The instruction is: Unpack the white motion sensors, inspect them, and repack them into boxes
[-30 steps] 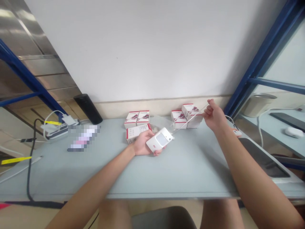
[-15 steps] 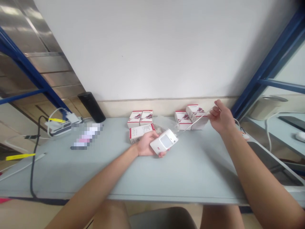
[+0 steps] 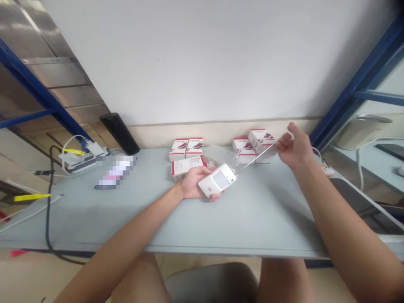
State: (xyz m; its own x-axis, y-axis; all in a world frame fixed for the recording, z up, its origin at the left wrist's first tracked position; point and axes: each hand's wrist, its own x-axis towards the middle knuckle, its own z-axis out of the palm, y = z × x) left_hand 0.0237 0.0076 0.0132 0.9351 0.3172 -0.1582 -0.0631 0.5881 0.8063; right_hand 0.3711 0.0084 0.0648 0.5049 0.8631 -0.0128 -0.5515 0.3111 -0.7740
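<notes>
The white rectangular plastic sensor housing (image 3: 219, 180) with a pale square lens window sits in the left hand (image 3: 192, 185), low over the pale blue-grey tabletop (image 3: 252, 223) near its middle. The fingers are closed around its body from below, and the housing hides most of them. It looks light and stiff, a hollow shell whose smooth gloss may slip, so its long edges seem the best place to hold it, away from the lens, which could scratch. A thin clear strip (image 3: 259, 156) runs from the housing's upper end toward the right hand (image 3: 293, 147), whose fingers curl near the strip's far end with the forefinger raised; whether they pinch it cannot be told at this size. The strip looks flimsy and easily bent. A crumpled clear plastic bag (image 3: 221, 153) lies behind the housing, faint against the wall, beside white cardboard boxes with red edges (image 3: 186, 149). A pixelated object (image 3: 115, 172) farther left cannot be made out.
</notes>
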